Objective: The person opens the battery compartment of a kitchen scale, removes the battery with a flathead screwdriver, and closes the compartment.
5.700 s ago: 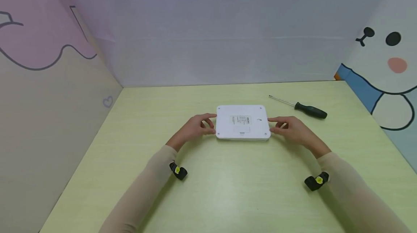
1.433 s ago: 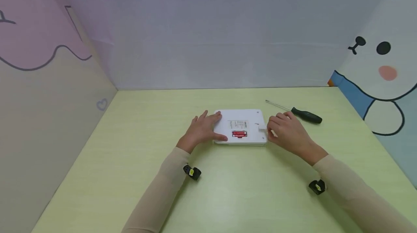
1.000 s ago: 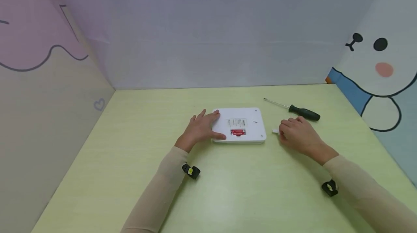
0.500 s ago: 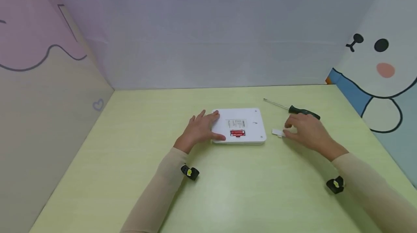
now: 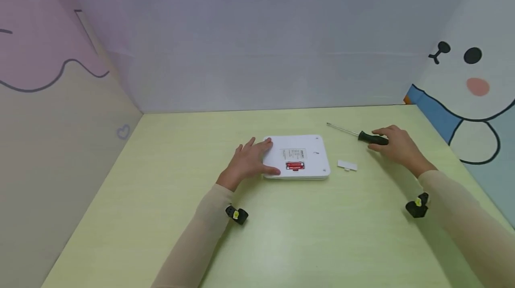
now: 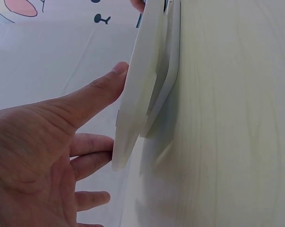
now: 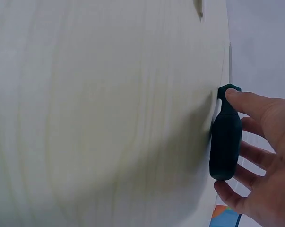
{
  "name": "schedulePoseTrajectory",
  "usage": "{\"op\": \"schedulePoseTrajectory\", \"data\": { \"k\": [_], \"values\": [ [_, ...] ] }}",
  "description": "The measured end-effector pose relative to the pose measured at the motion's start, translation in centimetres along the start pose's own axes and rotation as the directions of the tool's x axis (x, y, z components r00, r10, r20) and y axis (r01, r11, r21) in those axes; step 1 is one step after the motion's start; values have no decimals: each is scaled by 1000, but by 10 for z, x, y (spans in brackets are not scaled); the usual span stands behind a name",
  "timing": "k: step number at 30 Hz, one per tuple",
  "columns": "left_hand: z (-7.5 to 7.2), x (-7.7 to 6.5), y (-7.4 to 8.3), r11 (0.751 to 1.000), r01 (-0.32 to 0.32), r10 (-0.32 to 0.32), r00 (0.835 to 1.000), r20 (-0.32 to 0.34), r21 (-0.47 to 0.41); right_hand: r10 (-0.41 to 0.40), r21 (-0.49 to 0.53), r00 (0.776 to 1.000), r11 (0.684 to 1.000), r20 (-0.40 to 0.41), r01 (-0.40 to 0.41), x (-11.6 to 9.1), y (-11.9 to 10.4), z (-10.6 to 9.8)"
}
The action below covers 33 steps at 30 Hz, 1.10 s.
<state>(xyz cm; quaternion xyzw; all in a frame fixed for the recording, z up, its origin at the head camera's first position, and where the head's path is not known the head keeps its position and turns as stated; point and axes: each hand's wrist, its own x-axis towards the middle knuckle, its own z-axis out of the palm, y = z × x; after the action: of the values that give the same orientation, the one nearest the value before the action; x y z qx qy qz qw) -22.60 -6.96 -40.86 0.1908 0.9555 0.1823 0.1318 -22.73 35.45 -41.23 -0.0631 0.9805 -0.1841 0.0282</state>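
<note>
A flat white device [image 5: 318, 158] lies label side up on the table, its battery compartment [image 5: 295, 166] uncovered and showing red batteries. My left hand [image 5: 247, 163] rests at its left end, thumb on the near part and fingers spread towards the far corner. In the left wrist view, the thumb touches the device's edge [image 6: 137, 94]. My right hand [image 5: 398, 147] is at the black screwdriver handle [image 5: 368, 138], thumb and index finger on either side of it. In the right wrist view, the thumb tip meets the neck of the handle [image 7: 225, 146]; the other fingers lie loosely beyond it.
A small white battery cover [image 5: 347, 165] lies on the table between the device and my right hand. The screwdriver's thin shaft [image 5: 342, 129] points to the far left. A pale wall [image 5: 257, 55] rises behind the table [image 5: 281, 234].
The battery cover came off the device, was carried right and laid on the table. My right hand let it go and moved to the screwdriver. My left hand moved onto the device.
</note>
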Motion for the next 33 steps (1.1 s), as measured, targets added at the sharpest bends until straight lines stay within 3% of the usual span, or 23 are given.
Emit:
{"op": "schedulePoseTrajectory", "data": {
  "k": [8,18,26,30,33],
  "values": [
    [4,0,4,1000,-1,2,1000,25,-6,71,66,994,995,79,-76,-2,12,5],
    [3,0,13,1000,-13,13,1000,23,-4,92,163,996,982,-6,-90,-21,14,2],
    [0,5,15,999,-26,25,1000,16,22,184,348,977,928,-109,-136,-35,9,-9],
    [1,5,14,1000,-20,19,999,25,17,191,471,974,875,-121,-114,-44,4,-12],
    [2,4,13,1000,-11,11,999,36,10,174,494,979,864,-104,-101,-50,-3,-15]
  ]
}}
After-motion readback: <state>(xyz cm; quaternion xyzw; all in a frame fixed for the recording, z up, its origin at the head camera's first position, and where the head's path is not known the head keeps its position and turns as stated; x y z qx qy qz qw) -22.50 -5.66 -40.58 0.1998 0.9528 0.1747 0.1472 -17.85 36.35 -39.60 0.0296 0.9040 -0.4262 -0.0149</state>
